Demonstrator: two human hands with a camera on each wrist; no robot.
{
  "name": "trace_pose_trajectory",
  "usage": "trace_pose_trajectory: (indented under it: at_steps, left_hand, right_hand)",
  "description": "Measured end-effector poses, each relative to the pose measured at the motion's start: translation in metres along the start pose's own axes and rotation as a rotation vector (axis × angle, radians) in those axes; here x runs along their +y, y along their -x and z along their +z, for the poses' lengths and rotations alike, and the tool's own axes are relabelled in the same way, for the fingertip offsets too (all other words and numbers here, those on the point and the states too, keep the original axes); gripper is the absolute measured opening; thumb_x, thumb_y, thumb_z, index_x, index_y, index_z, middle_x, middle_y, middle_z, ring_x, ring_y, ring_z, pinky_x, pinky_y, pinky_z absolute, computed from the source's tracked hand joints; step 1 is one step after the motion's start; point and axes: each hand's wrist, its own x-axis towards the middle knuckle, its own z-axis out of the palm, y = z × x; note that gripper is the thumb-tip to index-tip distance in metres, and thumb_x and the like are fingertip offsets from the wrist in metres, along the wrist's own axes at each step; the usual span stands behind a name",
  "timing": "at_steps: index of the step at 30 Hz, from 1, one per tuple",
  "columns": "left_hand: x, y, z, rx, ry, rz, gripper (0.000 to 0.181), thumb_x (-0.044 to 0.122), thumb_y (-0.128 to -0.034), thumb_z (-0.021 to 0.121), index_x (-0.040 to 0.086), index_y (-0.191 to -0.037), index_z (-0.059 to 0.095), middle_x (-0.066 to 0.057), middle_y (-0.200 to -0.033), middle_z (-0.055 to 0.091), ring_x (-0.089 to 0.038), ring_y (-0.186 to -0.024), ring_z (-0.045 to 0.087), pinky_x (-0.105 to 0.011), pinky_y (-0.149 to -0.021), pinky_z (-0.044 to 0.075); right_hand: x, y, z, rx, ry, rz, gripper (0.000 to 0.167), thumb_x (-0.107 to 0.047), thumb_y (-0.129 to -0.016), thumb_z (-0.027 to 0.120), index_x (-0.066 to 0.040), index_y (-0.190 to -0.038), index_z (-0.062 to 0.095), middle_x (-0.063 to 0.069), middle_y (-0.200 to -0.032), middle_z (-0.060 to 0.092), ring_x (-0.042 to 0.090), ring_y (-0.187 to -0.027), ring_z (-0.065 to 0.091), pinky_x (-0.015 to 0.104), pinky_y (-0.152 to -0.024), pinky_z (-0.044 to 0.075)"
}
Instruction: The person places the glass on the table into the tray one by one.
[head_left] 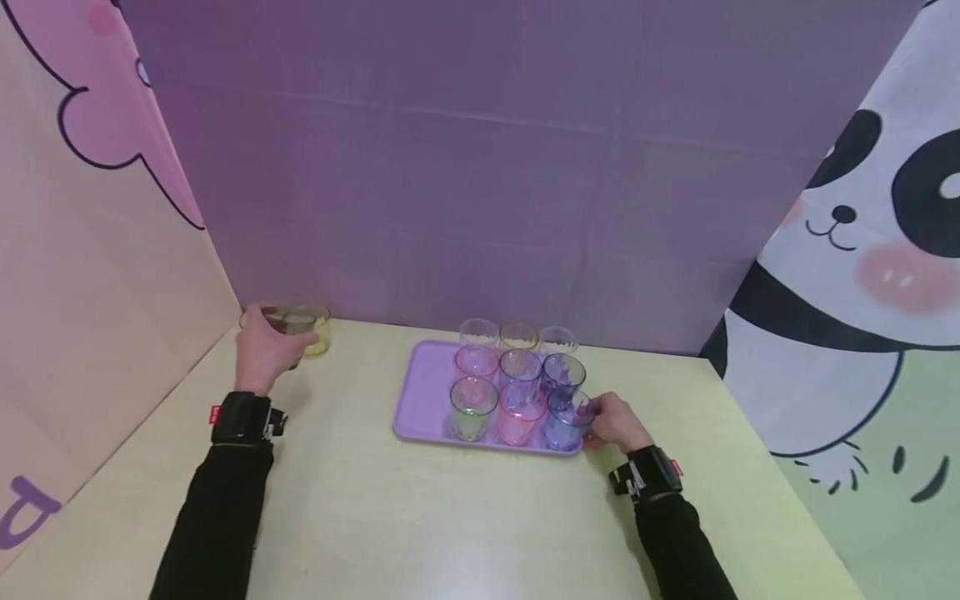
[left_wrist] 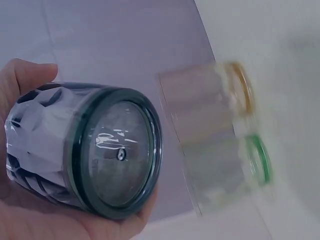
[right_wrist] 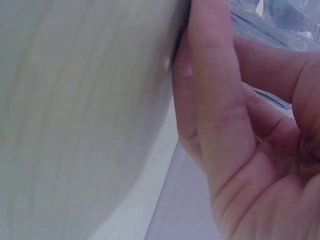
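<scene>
At the table's back left, my left hand (head_left: 264, 352) holds a dark blue-grey faceted tumbler (left_wrist: 107, 150), thumb on one side and fingers round the other. Close by stand a yellow-tinted tumbler (head_left: 321, 333) and, in the left wrist view, a green-based tumbler (left_wrist: 225, 165), blurred. My right hand (head_left: 617, 422) is at the front right corner of a purple tray (head_left: 420, 392), beside a blue tumbler (head_left: 567, 423). Its fingers reach low along the table in the right wrist view; their tips are out of frame, so the contact cannot be told.
Several tumblers, including a green one (head_left: 472, 412) and a pink one (head_left: 521, 417), stand in rows on the tray's middle and right. A purple backdrop (head_left: 480, 167) rises behind the wooden table (head_left: 360, 500), with printed panels at both sides.
</scene>
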Motion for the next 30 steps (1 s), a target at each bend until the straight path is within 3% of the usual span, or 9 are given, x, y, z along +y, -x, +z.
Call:
trace_pose_trajectory:
  at_steps: [5,10,19,30]
  left_hand:
    - [0.015,0.001,0.023,-0.064,0.040,0.078,0.080,0.030,-0.0714,0.074,0.001,-0.130,0.029,-0.023,-0.112,0.050,-0.035,-0.098,0.051,-0.044,-0.077,0.045]
    - [0.031,0.004,0.048,-0.123,0.045,0.109,0.077,0.030,-0.0686,0.076,0.002,-0.126,0.034,-0.018,-0.107,0.052,-0.032,-0.093,0.052,-0.041,-0.076,0.045]
    - [0.042,0.008,0.088,-0.247,0.032,0.099,0.076,0.031,-0.0689,0.075,0.002,-0.126,0.034,-0.019,-0.111,0.053,-0.032,-0.097,0.052,-0.041,-0.080,0.046]
    - [0.056,-0.001,0.117,-0.283,0.111,0.072,0.075,0.030,-0.0692,0.076,0.006,-0.127,0.035,-0.017,-0.110,0.051,-0.027,-0.093,0.049,-0.037,-0.075,0.046]
  right_hand:
    - [-0.003,0.002,-0.002,-0.007,-0.004,0.006,0.023,0.013,-0.077,0.052,0.013,-0.098,0.059,0.019,-0.082,0.063,0.027,-0.061,0.064,0.036,-0.055,0.055]
    - [-0.004,0.001,-0.002,-0.002,0.002,0.013,0.023,0.013,-0.077,0.052,0.013,-0.098,0.060,0.019,-0.083,0.063,0.026,-0.061,0.064,0.036,-0.055,0.055]
    - [-0.004,0.005,0.000,0.004,0.029,0.021,0.020,0.012,-0.077,0.055,0.011,-0.095,0.062,0.018,-0.082,0.064,0.026,-0.060,0.064,0.035,-0.054,0.054]
    - [-0.005,0.006,-0.004,-0.038,-0.006,-0.024,0.022,0.015,-0.071,0.055,0.013,-0.093,0.061,0.019,-0.082,0.063,0.026,-0.061,0.064,0.035,-0.056,0.055]
